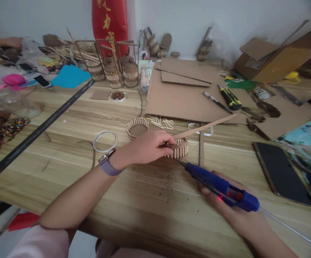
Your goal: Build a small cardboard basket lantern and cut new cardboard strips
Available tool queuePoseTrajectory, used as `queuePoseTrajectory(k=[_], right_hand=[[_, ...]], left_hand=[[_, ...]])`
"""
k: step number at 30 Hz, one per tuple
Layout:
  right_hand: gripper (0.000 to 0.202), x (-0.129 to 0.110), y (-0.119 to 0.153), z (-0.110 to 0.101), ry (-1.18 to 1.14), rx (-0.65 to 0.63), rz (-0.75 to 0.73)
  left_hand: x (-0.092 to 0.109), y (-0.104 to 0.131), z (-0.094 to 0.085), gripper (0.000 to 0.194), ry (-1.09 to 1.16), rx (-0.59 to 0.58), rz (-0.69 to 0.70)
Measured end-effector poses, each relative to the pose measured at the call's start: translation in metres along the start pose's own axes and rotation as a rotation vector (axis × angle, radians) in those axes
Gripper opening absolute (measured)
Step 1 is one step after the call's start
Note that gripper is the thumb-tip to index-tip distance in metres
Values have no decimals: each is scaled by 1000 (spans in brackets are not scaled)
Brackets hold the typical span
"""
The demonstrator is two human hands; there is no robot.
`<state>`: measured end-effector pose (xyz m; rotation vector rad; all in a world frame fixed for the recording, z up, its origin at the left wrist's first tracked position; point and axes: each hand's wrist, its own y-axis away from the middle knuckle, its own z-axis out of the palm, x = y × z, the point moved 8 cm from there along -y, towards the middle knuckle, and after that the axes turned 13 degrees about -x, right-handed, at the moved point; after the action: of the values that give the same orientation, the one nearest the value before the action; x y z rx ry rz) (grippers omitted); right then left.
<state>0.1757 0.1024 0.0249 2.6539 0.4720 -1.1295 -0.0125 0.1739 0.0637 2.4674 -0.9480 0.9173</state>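
The left hand (155, 145) pinches a round, pale wooden-stick ring (181, 152) in front of flat brown cardboard (171, 98). The right hand (233, 214) grips a blue plastic glue gun (209, 178); a slip could burn the left.

a hand could pass left of the tape (94, 143). the glue gun (214, 181) blocks near right, the phone (283, 173) farther right.

The long blue plastic glue gun (209, 177) bears a small red light (220, 197). The round ring of short wooden sticks (179, 152) is pale cream, and the long thin cardboard strip (206, 126) is light brown. The flat watch strap (110, 166) is purple-grey. The tall banner (118, 21) is red with golden characters (106, 21). The wide wooden table (50, 172) is pale yellow with brown grain.
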Motion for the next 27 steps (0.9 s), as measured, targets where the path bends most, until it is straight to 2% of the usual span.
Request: queuePoseTrajectory(k=[16,27], right_hand=[[33,-2,1,0,-23,4,-13],[31,1,5,3,-49,41,-81]], left_hand=[[3,1,-1,8,-18,-10,0],[5,3,-1,7,-16,-49,-38]])
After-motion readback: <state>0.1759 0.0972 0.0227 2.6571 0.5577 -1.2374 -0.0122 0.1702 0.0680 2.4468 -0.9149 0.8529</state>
